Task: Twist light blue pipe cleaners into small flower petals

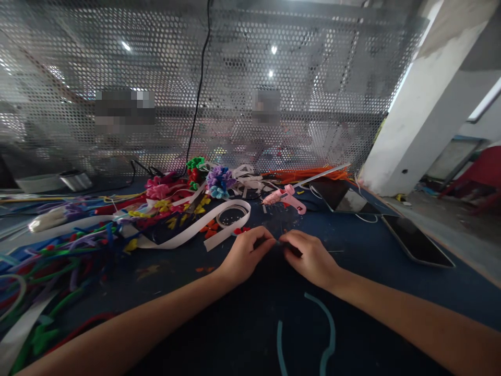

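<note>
Over the dark blue table, my left hand (250, 251) and my right hand (311, 257) meet almost fingertip to fingertip. Both are closed in a pinch. Between them shows a tiny bit of teal pipe cleaner (278, 242), mostly hidden by the fingers. Nearer to me lie two loose teal pipe cleaners, a curved one (332, 329) and a straighter one (280, 344). Just beyond my hands rests a pink hot glue gun (287, 197) with a long glue stick in its back. A small red pipe-cleaner flower (241, 230) lies beside my left hand.
Colourful pipe cleaners (50, 271) are heaped at left, near finished flowers (219, 180) and a white ribbon (188, 230). A phone (417, 241) and a dark tablet-like device (344, 197) lie at right. Orange stems (313, 173) sit before a perforated metal screen (235, 78).
</note>
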`<control>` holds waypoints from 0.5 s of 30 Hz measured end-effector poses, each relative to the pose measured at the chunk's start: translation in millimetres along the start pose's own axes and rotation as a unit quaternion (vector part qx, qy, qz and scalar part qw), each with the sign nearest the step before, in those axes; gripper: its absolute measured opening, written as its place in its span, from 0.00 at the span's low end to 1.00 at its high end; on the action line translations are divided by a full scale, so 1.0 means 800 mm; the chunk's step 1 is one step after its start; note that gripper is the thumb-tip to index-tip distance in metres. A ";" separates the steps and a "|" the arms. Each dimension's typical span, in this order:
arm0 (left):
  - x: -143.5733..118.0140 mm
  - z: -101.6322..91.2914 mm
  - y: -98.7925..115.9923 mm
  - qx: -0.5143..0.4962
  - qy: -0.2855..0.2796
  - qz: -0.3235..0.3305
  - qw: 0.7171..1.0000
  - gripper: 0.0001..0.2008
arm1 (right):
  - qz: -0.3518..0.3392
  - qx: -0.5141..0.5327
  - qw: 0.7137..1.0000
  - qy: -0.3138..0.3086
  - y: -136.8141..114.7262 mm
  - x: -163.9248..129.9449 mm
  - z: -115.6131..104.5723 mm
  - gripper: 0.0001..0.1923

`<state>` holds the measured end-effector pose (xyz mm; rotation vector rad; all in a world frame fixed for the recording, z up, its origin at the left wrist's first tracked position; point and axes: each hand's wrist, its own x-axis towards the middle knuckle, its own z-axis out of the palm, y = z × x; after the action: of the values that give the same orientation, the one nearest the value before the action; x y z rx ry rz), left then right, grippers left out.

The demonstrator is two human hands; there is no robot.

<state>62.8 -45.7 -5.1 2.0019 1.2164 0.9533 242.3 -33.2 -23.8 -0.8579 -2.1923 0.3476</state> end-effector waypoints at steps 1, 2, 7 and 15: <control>0.000 0.000 0.000 0.002 -0.003 0.001 1.000 0.08 | -0.004 0.000 1.000 -0.003 0.001 0.000 0.000 0.12; 0.000 0.000 0.001 0.004 -0.005 0.001 1.000 0.08 | -0.009 0.002 1.000 -0.009 0.001 0.000 -0.001 0.13; -0.001 0.000 0.005 0.019 -0.010 -0.003 1.000 0.07 | -0.032 0.008 0.999 -0.020 0.002 0.000 -0.003 0.14; -0.001 0.000 0.004 0.030 -0.016 0.003 0.999 0.07 | -0.036 0.020 0.999 -0.014 0.004 0.001 -0.003 0.16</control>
<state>63.8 -48.0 -2.9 2.0608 1.2341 0.8938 245.2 -30.3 -23.1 -0.7543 -2.2290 0.3697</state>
